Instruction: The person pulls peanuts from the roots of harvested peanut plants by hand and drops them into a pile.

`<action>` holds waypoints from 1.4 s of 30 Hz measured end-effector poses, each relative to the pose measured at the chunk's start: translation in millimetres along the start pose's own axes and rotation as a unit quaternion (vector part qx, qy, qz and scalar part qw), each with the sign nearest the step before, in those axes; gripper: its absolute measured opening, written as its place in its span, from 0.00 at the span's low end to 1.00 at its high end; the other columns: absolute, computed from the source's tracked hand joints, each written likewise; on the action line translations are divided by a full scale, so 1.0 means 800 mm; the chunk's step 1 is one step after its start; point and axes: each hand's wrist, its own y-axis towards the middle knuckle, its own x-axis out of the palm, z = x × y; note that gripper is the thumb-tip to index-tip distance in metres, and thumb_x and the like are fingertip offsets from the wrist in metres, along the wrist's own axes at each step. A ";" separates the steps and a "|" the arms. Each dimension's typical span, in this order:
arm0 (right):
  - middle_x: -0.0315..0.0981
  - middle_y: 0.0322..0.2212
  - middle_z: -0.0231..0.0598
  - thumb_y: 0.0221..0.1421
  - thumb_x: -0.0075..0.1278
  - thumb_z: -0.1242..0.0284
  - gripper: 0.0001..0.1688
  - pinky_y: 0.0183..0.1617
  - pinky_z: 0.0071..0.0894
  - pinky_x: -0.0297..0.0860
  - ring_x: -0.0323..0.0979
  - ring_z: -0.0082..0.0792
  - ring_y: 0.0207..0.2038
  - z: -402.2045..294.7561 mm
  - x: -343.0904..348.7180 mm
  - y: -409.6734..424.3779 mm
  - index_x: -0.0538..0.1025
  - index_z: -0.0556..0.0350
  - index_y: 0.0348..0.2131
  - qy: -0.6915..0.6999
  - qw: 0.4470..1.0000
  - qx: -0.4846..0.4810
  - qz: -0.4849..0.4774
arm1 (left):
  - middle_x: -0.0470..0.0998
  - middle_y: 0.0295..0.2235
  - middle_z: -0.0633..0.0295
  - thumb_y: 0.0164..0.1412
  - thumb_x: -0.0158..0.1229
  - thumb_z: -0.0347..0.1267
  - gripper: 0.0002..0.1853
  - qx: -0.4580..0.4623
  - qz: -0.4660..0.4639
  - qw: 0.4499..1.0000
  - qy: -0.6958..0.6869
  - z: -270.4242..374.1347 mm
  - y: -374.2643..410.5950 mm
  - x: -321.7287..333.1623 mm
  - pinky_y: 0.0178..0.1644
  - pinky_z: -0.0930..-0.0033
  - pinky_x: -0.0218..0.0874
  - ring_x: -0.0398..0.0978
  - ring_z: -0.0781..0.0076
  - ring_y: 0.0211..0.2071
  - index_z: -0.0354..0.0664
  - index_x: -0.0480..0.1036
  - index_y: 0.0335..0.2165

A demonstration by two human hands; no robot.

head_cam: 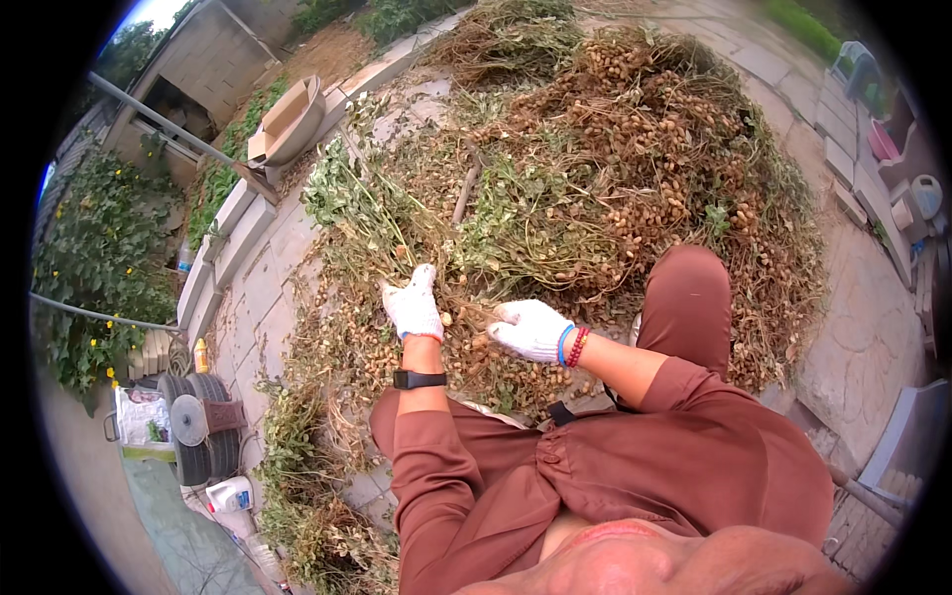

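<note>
White knitted gloves cover both hands. My left hand (pixel 413 303) is closed around the stems of a leafy peanut plant (pixel 372 204), whose green tops point away from me. Close by on the right, my right hand (pixel 529 329) has its fingers bent at thin roots near the plant's base; whether it grips anything is hard to make out. Loose peanut pods (pixel 476 346) lie on the ground under and between the hands. A large heap of pulled peanut plants (pixel 639 149), thick with pods, rises ahead and to the right. Flatter green stems (pixel 543 230) lie just beyond my hands.
Stripped plants (pixel 320 513) are piled at lower left. A wooden stick (pixel 466 186) pokes out of the heap. At left are rubber tyres (pixel 197 431), a white jug (pixel 230 494) and a concrete kerb (pixel 238 230). A basin (pixel 305 126) holding cardboard stands behind it.
</note>
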 end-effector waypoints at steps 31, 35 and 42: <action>0.66 0.53 0.63 0.46 0.55 0.44 0.55 0.62 0.38 0.61 0.66 0.50 0.58 0.010 0.017 0.028 0.60 0.67 0.60 0.003 0.998 -0.038 0.041 | 0.73 0.46 0.49 0.50 0.66 0.25 0.48 0.114 -0.031 0.980 0.160 -0.018 -0.025 0.013 0.43 0.70 0.69 0.74 0.68 0.39 0.28 0.46 0.63; 0.75 0.40 0.64 0.46 0.50 0.41 0.46 0.51 0.45 0.69 0.74 0.57 0.45 0.007 0.028 0.027 0.73 0.67 0.46 -0.074 0.996 0.027 0.048 | 0.75 0.43 0.52 0.48 0.69 0.27 0.52 0.094 -0.038 0.970 0.221 -0.013 -0.044 0.024 0.40 0.72 0.68 0.74 0.70 0.34 0.27 0.45 0.63; 0.70 0.45 0.71 0.45 0.52 0.40 0.52 0.56 0.42 0.66 0.70 0.57 0.51 0.013 0.018 0.030 0.70 0.73 0.49 -0.050 0.997 -0.046 0.018 | 0.74 0.45 0.47 0.48 0.68 0.25 0.51 0.067 -0.029 0.978 0.194 -0.031 -0.024 0.012 0.46 0.69 0.67 0.74 0.67 0.41 0.23 0.45 0.62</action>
